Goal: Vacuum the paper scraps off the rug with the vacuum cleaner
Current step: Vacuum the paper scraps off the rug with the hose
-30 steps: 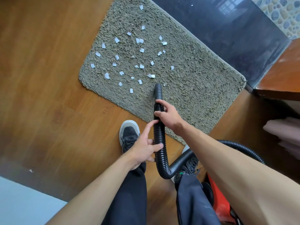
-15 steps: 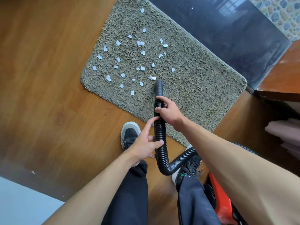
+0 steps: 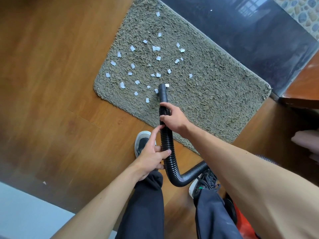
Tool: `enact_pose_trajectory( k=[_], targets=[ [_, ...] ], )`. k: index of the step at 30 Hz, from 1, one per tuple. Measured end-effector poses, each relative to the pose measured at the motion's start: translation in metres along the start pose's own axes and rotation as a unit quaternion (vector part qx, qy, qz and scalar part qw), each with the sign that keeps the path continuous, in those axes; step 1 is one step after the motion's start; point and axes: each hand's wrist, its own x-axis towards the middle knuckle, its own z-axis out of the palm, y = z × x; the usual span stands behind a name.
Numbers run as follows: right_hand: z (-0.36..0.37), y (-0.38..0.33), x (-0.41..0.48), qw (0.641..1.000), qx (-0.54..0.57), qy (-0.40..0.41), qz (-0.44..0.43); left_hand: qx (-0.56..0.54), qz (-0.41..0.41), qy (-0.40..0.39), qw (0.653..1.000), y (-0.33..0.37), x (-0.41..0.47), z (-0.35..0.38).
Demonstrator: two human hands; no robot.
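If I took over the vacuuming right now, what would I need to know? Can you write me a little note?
The right hand grips the hose just behind the nozzle.
The left hand holds the hose lower down, forefinger out straight.
The nozzle tip sits on the rug, at the near edge of the scraps, with one scrap right beside its mouth.
The red vacuum stands by the right foot.
Done: very little, since many scraps lie across the rug's left part.
Left to do: sweep the nozzle over all of them.
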Motion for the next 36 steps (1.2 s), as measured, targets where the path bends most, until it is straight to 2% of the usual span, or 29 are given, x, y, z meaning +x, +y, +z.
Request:
enact_pose_trajectory(
  k=[15, 27, 30, 36],
  targets=[
    [-0.045, 0.025, 0.004, 0.992, 0.118, 0.052, 0.012, 0.103, -0.007, -0.023, 0.994, 0.028, 0.022, 0.028],
    [-0.069, 0.026, 0.017, 0.982, 0.161, 0.096, 0.013, 0.155, 0.003, -0.043, 0.987, 0.056, 0.041, 0.039],
    [-0.067, 0.024, 0.018, 0.984, 0.153, 0.093, 0.009, 0.152, 0.004, -0.040, 0.988, 0.056, 0.039, 0.036],
    [-0.055, 0.009, 0.022, 0.993, 0.110, 0.032, -0.004, 0.127, 0.007, -0.022, 0.992, 0.052, 0.029, 0.023]
  ],
)
